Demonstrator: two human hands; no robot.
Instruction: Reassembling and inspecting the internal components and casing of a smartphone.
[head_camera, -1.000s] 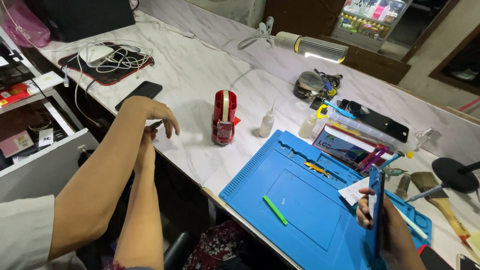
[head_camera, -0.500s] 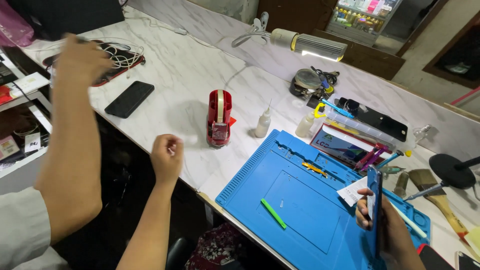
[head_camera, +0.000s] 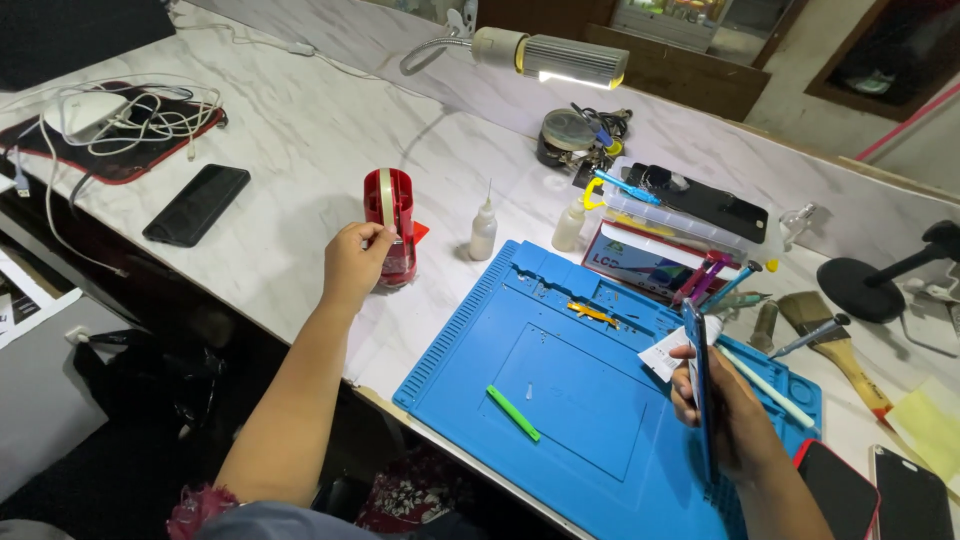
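Where the frame runs lowest at right, right hand (head_camera: 722, 410) clasped around a slim blue-edged phone (head_camera: 699, 385) held on edge above the blue silicone work mat (head_camera: 580, 400). Lower centre on that mat, a green plastic pry stick (head_camera: 513, 413). Further up, left of centre, left hand (head_camera: 353, 265) gripping the red tape dispenser (head_camera: 391, 228) on the white marble counter (head_camera: 300, 150), fingertips possibly pinching tape. Far left, black phone (head_camera: 197, 204) lying flat.
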